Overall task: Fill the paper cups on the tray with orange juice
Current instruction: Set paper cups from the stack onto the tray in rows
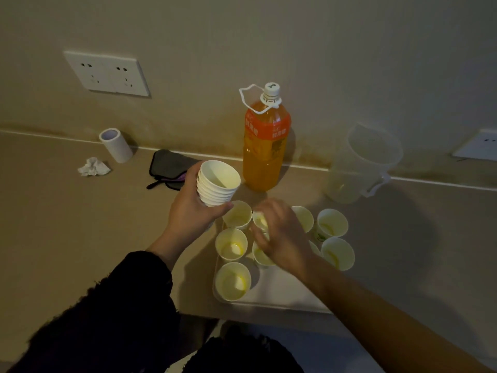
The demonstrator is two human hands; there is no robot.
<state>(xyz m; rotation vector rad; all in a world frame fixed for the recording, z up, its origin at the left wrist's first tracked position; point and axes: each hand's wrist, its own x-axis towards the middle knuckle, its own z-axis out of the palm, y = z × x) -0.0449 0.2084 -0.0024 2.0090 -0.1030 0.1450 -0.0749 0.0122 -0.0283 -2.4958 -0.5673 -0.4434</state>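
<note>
Far left on the wall, white double wall socket (106, 74). Below it on the beige table (53, 211), white cardboard tube (115, 145), crumpled white tissue (94, 166) just beside, dark grey zipped pouch (169, 168) further right.

Left hand (193, 211) curled round a nested stack of white paper cups (217, 184), topmost cup showing only a faint yellow tint inside.

Just below and right, white rectangular tray (274, 292) carrying open white paper cups (231, 244), each with a thin pool of yellow liquid at the bottom. Behind the tray, near the wall, tall plastic orange-juice bottle (265, 146), capped, orange almost to the neck.

Right hand (279, 232) blurred over the middle cups, fingers bent downward; grip impossible to tell.

Right again, clear plastic jug (360, 162), contents unclear in the dim light.
</note>
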